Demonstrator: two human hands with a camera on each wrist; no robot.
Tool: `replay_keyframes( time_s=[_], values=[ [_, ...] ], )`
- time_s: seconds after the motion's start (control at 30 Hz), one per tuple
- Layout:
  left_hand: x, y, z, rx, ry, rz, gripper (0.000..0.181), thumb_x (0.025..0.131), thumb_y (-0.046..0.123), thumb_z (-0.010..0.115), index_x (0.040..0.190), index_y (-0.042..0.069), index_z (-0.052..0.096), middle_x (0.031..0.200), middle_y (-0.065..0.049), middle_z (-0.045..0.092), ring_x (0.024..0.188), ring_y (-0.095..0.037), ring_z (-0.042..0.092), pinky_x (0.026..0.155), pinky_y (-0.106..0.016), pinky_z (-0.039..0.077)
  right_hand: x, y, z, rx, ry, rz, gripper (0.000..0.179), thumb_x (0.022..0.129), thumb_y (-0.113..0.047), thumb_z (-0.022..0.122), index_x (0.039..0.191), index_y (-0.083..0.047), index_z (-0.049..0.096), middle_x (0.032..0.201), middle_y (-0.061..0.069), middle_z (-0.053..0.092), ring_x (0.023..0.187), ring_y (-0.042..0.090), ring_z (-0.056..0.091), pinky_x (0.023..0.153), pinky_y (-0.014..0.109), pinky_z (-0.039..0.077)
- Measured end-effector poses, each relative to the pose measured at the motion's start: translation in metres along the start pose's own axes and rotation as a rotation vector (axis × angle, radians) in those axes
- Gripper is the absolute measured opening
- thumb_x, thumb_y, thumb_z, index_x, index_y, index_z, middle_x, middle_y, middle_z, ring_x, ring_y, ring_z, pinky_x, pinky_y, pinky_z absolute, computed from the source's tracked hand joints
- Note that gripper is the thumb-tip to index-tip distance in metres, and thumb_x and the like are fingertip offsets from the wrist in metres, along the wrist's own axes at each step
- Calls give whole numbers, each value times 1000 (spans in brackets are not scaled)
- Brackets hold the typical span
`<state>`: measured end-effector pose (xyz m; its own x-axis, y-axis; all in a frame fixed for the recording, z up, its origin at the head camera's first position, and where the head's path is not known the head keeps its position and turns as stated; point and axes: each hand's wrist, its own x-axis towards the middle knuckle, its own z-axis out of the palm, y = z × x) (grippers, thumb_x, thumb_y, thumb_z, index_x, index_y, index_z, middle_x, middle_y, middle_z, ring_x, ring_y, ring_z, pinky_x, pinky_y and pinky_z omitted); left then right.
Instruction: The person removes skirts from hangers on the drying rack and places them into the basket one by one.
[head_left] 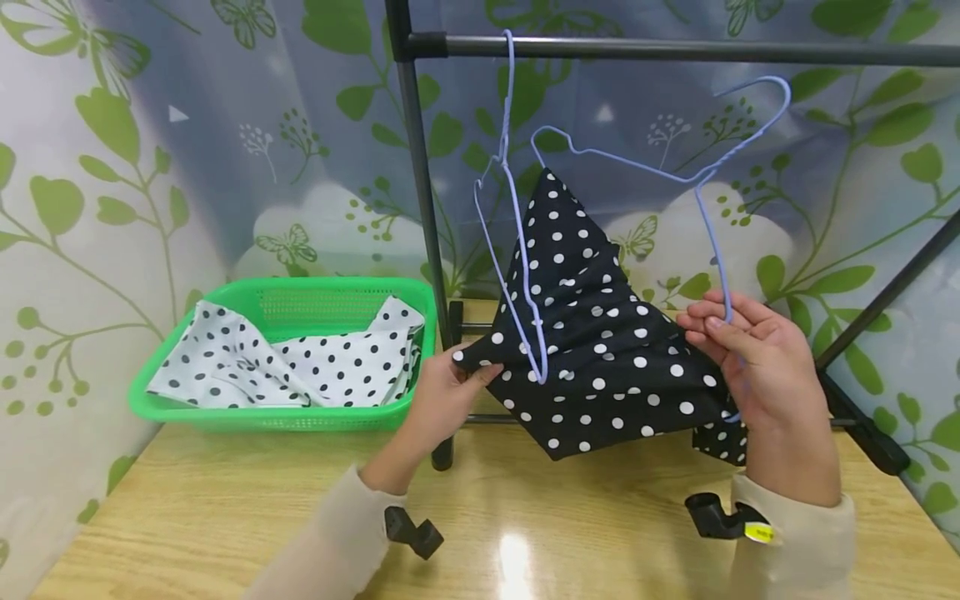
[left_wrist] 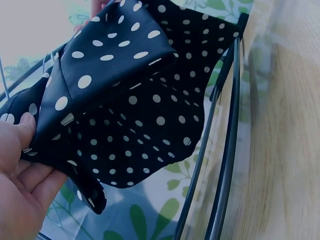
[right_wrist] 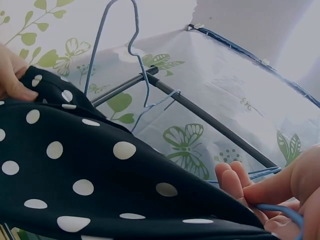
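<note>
A black cloth with white polka dots (head_left: 600,342) spreads between my two hands, draped over a blue wire hanger (head_left: 701,177) whose hook points up, away from the rail. My left hand (head_left: 442,393) pinches the cloth's left edge between thumb and fingers; the left wrist view shows the fabric (left_wrist: 115,50) folded over there. With thumb and fingers, my right hand (head_left: 776,375) grips the hanger's right-hand wire, as the blue wire (right_wrist: 280,207) in the right wrist view shows. The hanger's lower part is hidden behind the cloth. In front of the cloth, a second blue hanger (head_left: 504,142) hangs from the rail.
The dark rack's rail (head_left: 675,50) runs across above my hands, with its upright (head_left: 422,167) left of the cloth. A green basket (head_left: 277,421) on the wooden table (head_left: 480,508) holds white cloth with black dots (head_left: 337,367). A patterned curtain (head_left: 330,192) stands behind.
</note>
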<state>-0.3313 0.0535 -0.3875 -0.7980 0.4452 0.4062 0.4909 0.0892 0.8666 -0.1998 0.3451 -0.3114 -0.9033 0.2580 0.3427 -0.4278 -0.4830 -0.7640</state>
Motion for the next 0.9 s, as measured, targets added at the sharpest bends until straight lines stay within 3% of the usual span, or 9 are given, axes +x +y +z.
replay_keyframes(
  time_s=[0.23, 0.53, 0.73, 0.9],
  values=[
    [-7, 3, -2, 47, -13, -10, 10, 86, 9, 73, 87, 0, 68, 59, -3, 54, 46, -4, 33, 47, -23, 31, 1, 2, -2, -30, -11, 8, 23, 95, 17, 42, 107, 11, 60, 94, 18, 71, 88, 27, 72, 75, 28, 57],
    [0, -1, -8, 52, -13, 2, 10, 86, 8, 73, 90, -1, 70, 71, -8, 66, 55, -10, 44, 54, -24, 39, -2, 6, -2, -63, -7, 35, 24, 96, 17, 41, 108, 8, 60, 95, 16, 71, 89, 26, 72, 76, 28, 57],
    [7, -4, -15, 39, -10, -37, 11, 87, 6, 70, 93, -4, 70, 73, -12, 67, 50, -10, 45, 51, -25, 39, 0, 5, -1, -99, -28, 53, 24, 96, 16, 41, 108, 8, 59, 95, 16, 71, 90, 25, 72, 77, 27, 56],
    [11, -4, -20, 66, 11, -92, 12, 88, 6, 70, 94, -4, 70, 61, -5, 58, 51, -11, 40, 50, -25, 33, 0, 5, 0, -121, -25, 71, 23, 96, 16, 42, 108, 7, 59, 95, 16, 71, 89, 25, 72, 76, 27, 57]
  ],
)
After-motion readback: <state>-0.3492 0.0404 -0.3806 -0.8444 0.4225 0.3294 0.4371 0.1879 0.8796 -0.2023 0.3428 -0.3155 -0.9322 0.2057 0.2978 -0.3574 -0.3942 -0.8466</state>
